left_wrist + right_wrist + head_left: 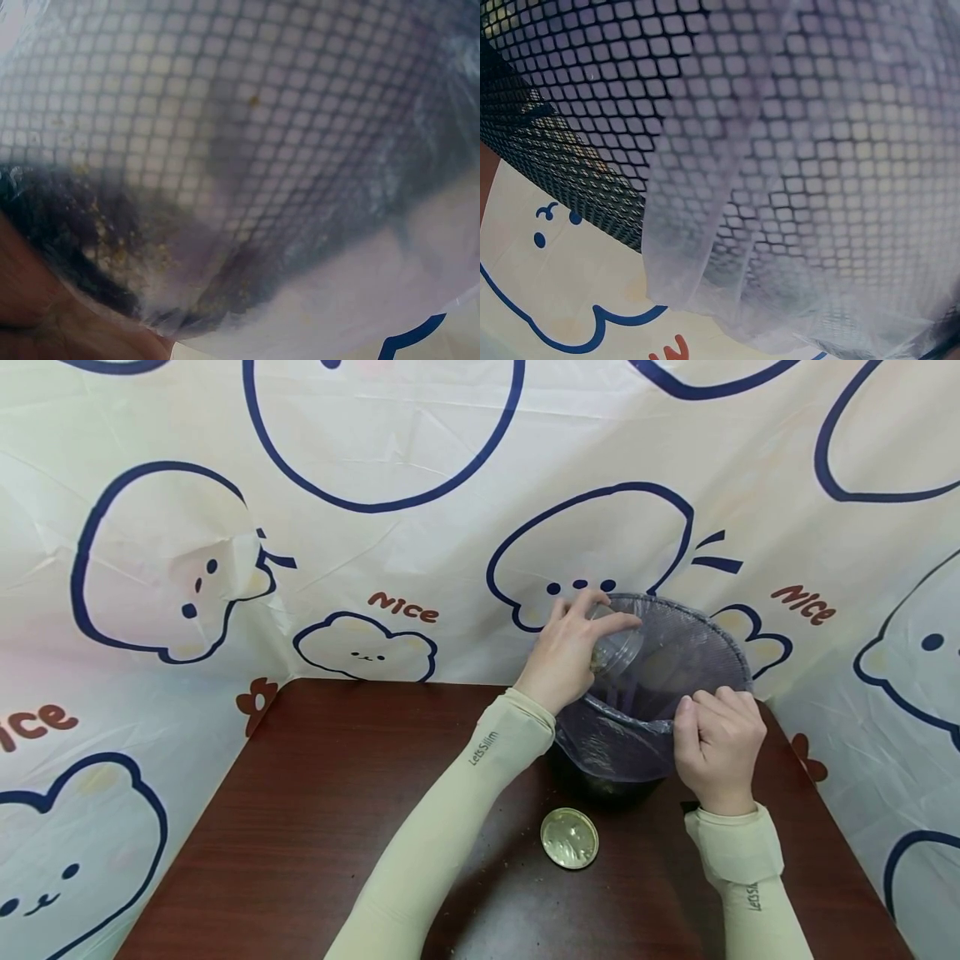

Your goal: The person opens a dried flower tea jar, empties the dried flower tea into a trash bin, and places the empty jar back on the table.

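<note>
A black mesh wastebasket (603, 791) lined with a translucent purplish bag (615, 753) leans with its mouth facing me. Over that mouth my left hand (564, 653) holds a clear plastic jar (621, 652), its fingers spread around it; the jar is tipped and partly hidden by the hand. My right hand (718, 747) grips the near right rim, fingers curled over bag and edge. In the left wrist view, yellowish crumbs (120, 251) show in the bag. The right wrist view holds mostly mesh (630, 82) and bag film (694, 262).
A round gold-coloured lid (569, 838) lies on the dark brown table (337, 810) in front of the basket. Small crumbs are scattered near it. A cartoon-printed cloth (420, 552) hangs close behind the table and along both sides.
</note>
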